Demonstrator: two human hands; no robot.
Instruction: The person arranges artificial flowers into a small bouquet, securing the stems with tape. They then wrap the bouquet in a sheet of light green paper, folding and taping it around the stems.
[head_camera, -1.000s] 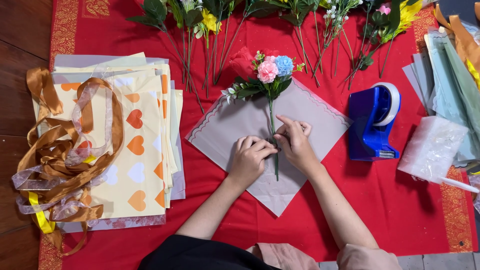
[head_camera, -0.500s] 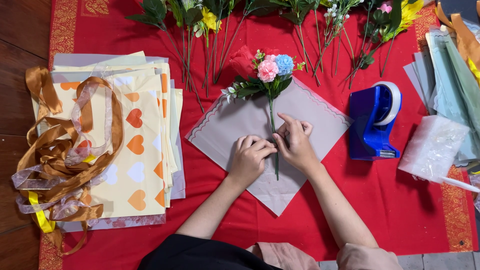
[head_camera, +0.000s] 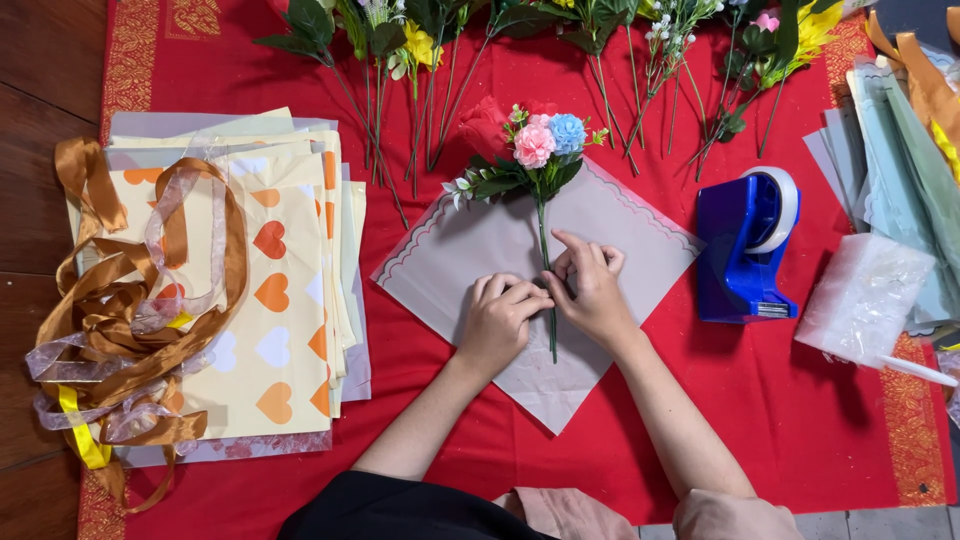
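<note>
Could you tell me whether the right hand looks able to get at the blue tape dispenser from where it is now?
Probably yes: the right hand rests on the flower stems, and only bare grey paper and red cloth lie between it and the tape dispenser.

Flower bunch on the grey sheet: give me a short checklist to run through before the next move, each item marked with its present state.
1. Flower bunch lies on the grey wrapping sheet, heads past the top corner: ok.
2. Left hand and right hand both at the stem: ok.
3. Stem runs along the sheet's diagonal: ok.
4. Blue tape dispenser stands beside the sheet on the person's right: ok.
5. Whether any tape is already on the stem: cannot tell.
</note>
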